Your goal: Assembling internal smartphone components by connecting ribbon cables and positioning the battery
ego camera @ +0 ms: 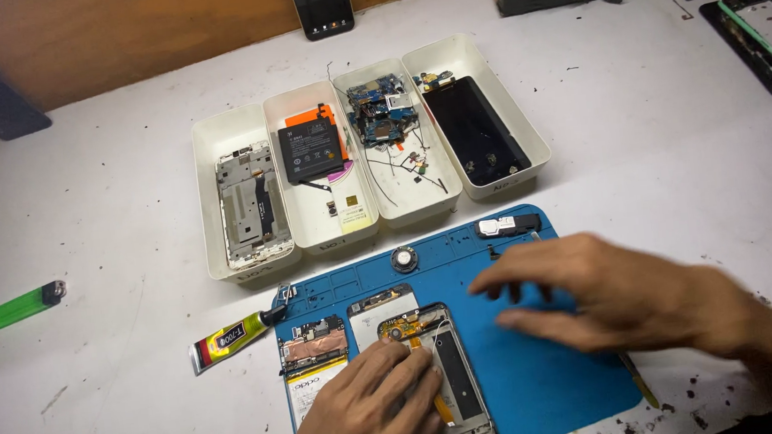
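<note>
Silver opened phone frame [458, 380] with gold flex lies under the flat, spread left hand [368, 417]; right hand [615, 294] hovers spread.

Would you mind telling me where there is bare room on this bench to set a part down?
Bare table lies between the green lighter and the white trays, and right of the trays. The blue mat is crowded around the left hand and right hand.

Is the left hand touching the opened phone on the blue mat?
Touching. The head view shows the left hand lying on the opened phone, fingers pressed across its frame on the blue mat, with no gap visible.
</note>
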